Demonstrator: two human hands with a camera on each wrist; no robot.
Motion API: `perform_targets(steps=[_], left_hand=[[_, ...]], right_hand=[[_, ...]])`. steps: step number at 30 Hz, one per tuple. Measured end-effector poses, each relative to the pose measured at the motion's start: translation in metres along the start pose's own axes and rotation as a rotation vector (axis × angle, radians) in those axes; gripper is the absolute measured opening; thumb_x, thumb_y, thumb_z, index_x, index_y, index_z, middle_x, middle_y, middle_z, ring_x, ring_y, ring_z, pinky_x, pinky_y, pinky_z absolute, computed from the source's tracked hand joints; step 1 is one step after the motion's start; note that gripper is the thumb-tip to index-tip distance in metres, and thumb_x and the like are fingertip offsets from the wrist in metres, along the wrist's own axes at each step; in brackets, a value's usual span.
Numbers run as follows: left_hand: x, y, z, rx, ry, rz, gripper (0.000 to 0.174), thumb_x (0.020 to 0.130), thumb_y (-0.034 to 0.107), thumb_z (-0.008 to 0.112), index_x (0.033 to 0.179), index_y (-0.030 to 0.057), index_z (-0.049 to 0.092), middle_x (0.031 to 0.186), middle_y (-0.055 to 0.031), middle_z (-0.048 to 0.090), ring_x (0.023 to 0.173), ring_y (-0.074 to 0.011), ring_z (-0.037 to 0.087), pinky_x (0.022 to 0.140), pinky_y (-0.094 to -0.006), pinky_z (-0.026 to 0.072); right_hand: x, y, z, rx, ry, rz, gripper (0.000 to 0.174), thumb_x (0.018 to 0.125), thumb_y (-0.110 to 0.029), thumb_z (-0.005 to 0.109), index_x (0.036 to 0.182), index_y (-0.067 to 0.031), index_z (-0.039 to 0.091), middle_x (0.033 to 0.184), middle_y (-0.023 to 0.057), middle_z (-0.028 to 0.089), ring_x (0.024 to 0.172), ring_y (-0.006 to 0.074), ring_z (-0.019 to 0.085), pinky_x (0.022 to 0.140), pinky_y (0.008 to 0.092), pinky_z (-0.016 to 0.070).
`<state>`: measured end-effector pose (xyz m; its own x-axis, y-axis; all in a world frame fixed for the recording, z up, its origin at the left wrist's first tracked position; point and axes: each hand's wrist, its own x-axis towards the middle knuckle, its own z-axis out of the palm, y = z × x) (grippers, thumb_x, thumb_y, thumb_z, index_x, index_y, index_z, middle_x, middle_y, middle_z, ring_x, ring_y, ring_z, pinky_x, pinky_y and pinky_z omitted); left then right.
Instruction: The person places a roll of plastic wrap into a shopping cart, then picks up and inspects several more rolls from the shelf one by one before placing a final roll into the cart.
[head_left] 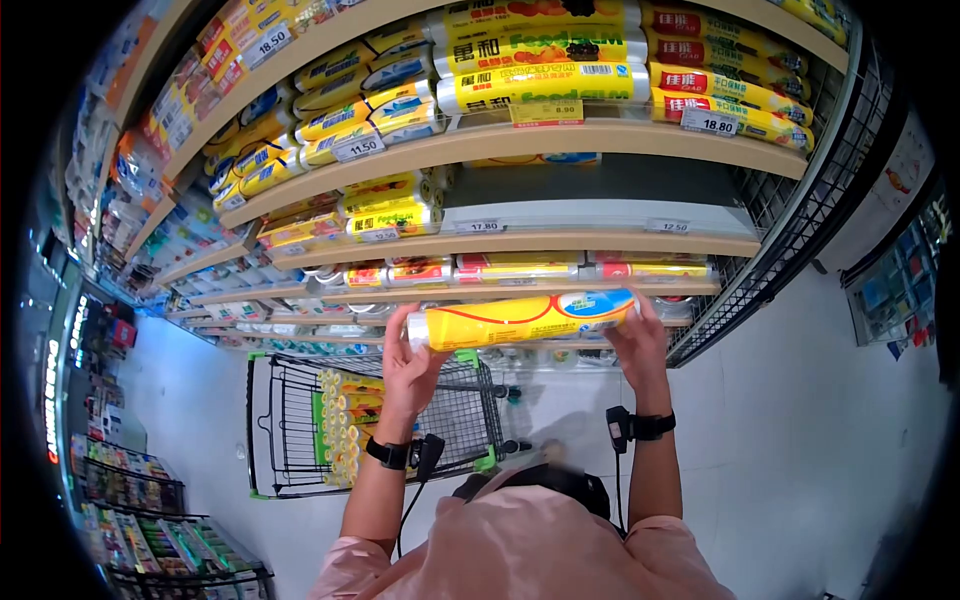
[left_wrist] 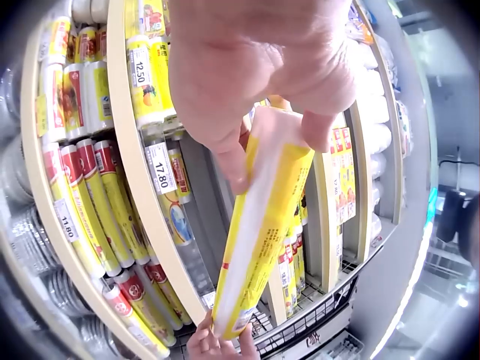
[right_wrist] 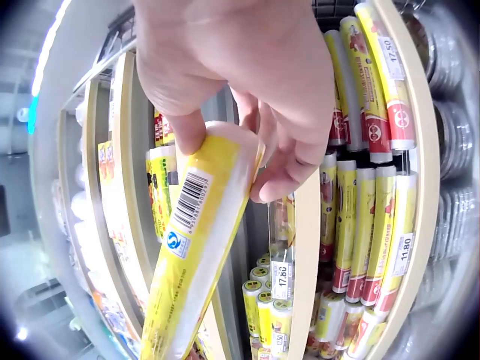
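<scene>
A yellow roll of food bags [head_left: 520, 320] with a blue oval on its label is held level between both hands, in front of the lower shelves. My left hand [head_left: 412, 370] grips its left end, fingers and thumb around the pale tip. At the other end my right hand [head_left: 642, 348] holds on the same way. The left wrist view shows the left thumb and fingers pinching the roll's end [left_wrist: 262, 202]. Seen from the right wrist, a barcode and a white strip run along the roll [right_wrist: 199, 225] just below the right fingers.
Shelves [head_left: 600, 242] of similar yellow rolls rise ahead, one with a bare grey stretch [head_left: 600, 190]. Below left stands a shopping cart [head_left: 285, 470] with green corners, holding a stack of yellow rolls [head_left: 350, 420]. White floor [head_left: 760, 450] extends to the right.
</scene>
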<state>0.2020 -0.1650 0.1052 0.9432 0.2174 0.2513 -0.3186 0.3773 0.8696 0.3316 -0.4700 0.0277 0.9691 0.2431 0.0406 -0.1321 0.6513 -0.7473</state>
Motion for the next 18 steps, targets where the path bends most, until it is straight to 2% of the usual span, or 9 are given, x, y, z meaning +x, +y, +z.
perform_targets(steps=[1,4,7,9,12,16,18], left_hand=[[-0.002,0.0,-0.002,-0.018,-0.003,-0.026,0.066,0.087,0.019,0.073,0.142,0.0163,0.038,0.137,-0.0094,0.05,0.127,-0.027,0.051,0.103,-0.0455,0.0464],[-0.003,-0.005,-0.001,-0.069,-0.045,0.008,0.065,0.087,0.014,0.071,0.143,0.0136,0.038,0.142,-0.0137,0.045,0.126,-0.0282,0.051,0.101,-0.0448,0.0469],[-0.002,0.004,0.012,-0.085,-0.058,-0.013,0.072,0.082,0.01,0.075,0.143,0.0103,0.037,0.142,-0.017,0.044,0.127,-0.0283,0.05,0.105,-0.0425,0.0435],[-0.003,0.008,0.019,-0.083,-0.064,-0.016,0.076,0.078,0.007,0.078,0.142,0.0064,0.038,0.141,-0.0191,0.046,0.126,-0.0279,0.051,0.106,-0.0395,0.0417],[-0.003,0.003,0.016,-0.032,-0.126,-0.015,0.074,0.078,0.007,0.079,0.14,0.0052,0.04,0.138,-0.0182,0.05,0.126,-0.0273,0.052,0.107,-0.0388,0.0416],[-0.003,0.011,0.017,0.087,-0.141,0.012,0.073,0.071,0.012,0.087,0.133,0.0036,0.049,0.134,-0.0145,0.054,0.125,-0.0253,0.053,0.107,-0.0375,0.0417],[-0.005,0.016,0.014,0.153,-0.147,0.013,0.074,0.067,0.008,0.089,0.131,0.0027,0.051,0.133,-0.012,0.054,0.123,-0.0227,0.054,0.106,-0.0365,0.0425]], right_hand=[[-0.002,0.0,-0.001,-0.014,0.016,0.021,0.04,0.1,-0.021,0.055,0.137,-0.0056,0.047,0.121,0.0106,0.061,0.108,0.0203,0.062,0.084,0.0361,0.0554],[0.001,0.012,-0.02,0.128,-0.058,0.14,0.039,0.101,-0.025,0.054,0.134,-0.006,0.049,0.111,0.0082,0.063,0.095,0.0194,0.063,0.076,0.0352,0.0549],[-0.003,0.019,-0.009,0.117,0.051,0.125,0.037,0.101,-0.027,0.053,0.131,-0.0051,0.051,0.105,0.0076,0.063,0.086,0.0183,0.061,0.069,0.033,0.0515],[-0.004,0.029,-0.011,0.169,0.042,0.132,0.035,0.101,-0.026,0.053,0.129,-0.0055,0.051,0.104,0.0088,0.062,0.085,0.019,0.058,0.069,0.0339,0.0486],[-0.006,0.046,-0.016,0.256,0.068,0.175,0.034,0.101,-0.028,0.054,0.126,-0.0056,0.053,0.103,0.0089,0.061,0.087,0.0195,0.057,0.07,0.0346,0.0461],[-0.011,0.055,-0.011,0.305,0.083,0.219,0.034,0.099,-0.029,0.055,0.123,-0.0053,0.055,0.104,0.0073,0.062,0.09,0.0188,0.057,0.072,0.0352,0.0457],[-0.01,0.067,-0.01,0.338,0.102,0.259,0.033,0.099,-0.029,0.054,0.123,-0.0054,0.056,0.105,0.007,0.062,0.089,0.0188,0.058,0.073,0.0359,0.0473]])
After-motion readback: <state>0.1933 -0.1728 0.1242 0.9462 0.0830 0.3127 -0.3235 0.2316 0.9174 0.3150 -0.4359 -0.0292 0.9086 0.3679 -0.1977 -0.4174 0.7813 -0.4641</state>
